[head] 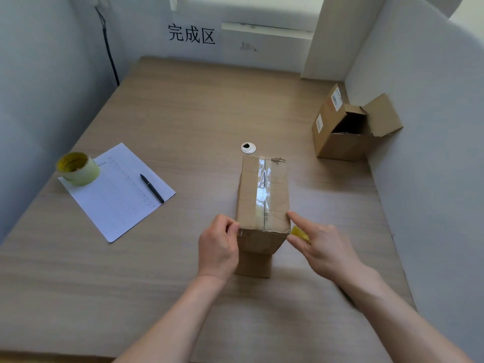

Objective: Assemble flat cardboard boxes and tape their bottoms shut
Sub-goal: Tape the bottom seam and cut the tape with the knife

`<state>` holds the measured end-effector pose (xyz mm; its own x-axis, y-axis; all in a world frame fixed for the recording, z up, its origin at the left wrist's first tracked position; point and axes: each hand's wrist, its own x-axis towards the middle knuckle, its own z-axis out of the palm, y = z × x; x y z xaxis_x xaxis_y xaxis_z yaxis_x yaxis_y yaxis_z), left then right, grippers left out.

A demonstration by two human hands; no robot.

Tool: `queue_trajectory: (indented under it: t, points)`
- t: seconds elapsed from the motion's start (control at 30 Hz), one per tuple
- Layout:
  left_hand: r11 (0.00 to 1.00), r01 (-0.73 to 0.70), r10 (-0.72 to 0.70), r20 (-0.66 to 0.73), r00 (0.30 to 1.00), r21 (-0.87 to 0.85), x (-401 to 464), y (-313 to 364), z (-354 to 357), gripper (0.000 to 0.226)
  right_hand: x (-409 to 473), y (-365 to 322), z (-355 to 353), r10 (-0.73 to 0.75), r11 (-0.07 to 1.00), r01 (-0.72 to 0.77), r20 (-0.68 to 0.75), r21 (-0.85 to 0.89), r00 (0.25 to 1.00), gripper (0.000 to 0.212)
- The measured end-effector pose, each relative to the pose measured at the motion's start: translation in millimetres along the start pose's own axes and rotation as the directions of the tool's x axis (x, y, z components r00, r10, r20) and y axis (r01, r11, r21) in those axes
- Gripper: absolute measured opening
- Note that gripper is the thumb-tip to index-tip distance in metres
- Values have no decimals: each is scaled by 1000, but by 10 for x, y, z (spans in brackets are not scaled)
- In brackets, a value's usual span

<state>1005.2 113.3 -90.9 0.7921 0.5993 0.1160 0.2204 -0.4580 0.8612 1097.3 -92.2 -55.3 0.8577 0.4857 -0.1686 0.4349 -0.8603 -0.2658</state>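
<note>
Left hand (218,247) pinching taped box (263,203), right hand (320,243) touching

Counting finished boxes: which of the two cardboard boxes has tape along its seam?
The box between the hands: clear tape runs along its upward face. The box by the right wall stands open, flaps up.

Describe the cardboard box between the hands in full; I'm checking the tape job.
The cardboard box is brown, tall and narrow, standing on the wooden desk with its closed flaps facing up. A strip of clear glossy tape runs lengthwise over the center seam. The top is creased, with dark marks at the far end. A loose flap shows at its base, nearest the camera. The left hand pinches its near left corner; the right hand, holding something small and yellow, touches the near right corner with its forefinger.
</note>
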Motion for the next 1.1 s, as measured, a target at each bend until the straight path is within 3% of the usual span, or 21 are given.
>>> queue_trajectory:
  t: [0.1, 0.23, 0.3, 0.33, 0.37, 0.4, 0.43, 0.47, 0.53, 0.57, 0.67, 0.8, 0.9, 1.0, 1.1]
  points:
    - [995, 103, -103, 23, 994, -10, 30, -9, 27, 18, 64, 21, 66, -10, 1000, 10, -18, 1, 1000, 53]
    - [924, 374, -370, 59, 927, -80, 161, 0, 70, 20, 114, 37, 164, -41, 999, 43, -103, 14, 994, 52]
    - [898, 431, -433, 1, 902, -84, 233, 30, 69, 17, 128, 56, 179, -60, 998, 62, -124, 15, 991, 51]
    - [909, 415, -416, -25, 909, -49, 260, 43, 57, 30, 135, 74, 178, -71, 997, 73, -126, 11, 989, 51]
    - [953, 302, -301, -23, 953, 22, 284, 37, 41, 48, 147, 91, 172, -86, 996, 88, -126, 9, 988, 51]
    - [991, 75, -79, 35, 996, 114, 308, 36, 24, 61, 156, 107, 164, -102, 994, 105, -125, 14, 987, 52]
    - [964, -187, 157, 163, 974, 189, 343, 30, 40, 69, 168, 120, 155, -118, 992, 122, -130, 23, 985, 52]
    - [887, -406, 326, 325, 888, 219, 388, 37, 67, 73, 177, 131, 147, -131, 990, 137, -141, 30, 981, 52]
    - [755, -622, 408, 593, 694, 208, 492, 32, 142, 72, 195, 140, 147, -166, 985, 172, -176, 21, 970, 52]
    - [705, -681, 428, 649, 629, 196, 551, 13, 176, 68, 202, 144, 152, -189, 981, 195, -194, 14, 963, 52]
    - [640, -752, 482, 679, 554, 158, 725, -67, 216, 59, 251, 146, 145, -263, 964, 262, -245, -39, 933, 52]
    - [788, -609, 421, 644, 639, 88, 765, -124, 231, 59, 289, 157, 136, -347, 938, 333, -316, -98, 883, 55]
    - [807, -585, 456, 548, 702, 77, 714, -111, 279, 44, 301, 153, 130, -362, 932, 348, -336, -104, 869, 57]
    - [877, -475, 396, 463, 793, 65, 575, -6, 315, 32, 288, 150, 106, -365, 931, 349, -343, -111, 865, 57]
    - [888, -450, 389, 364, 846, 98, 283, -18, 243, 29, 198, 180, 152, -425, 899, 436, -346, -47, 837, 49]
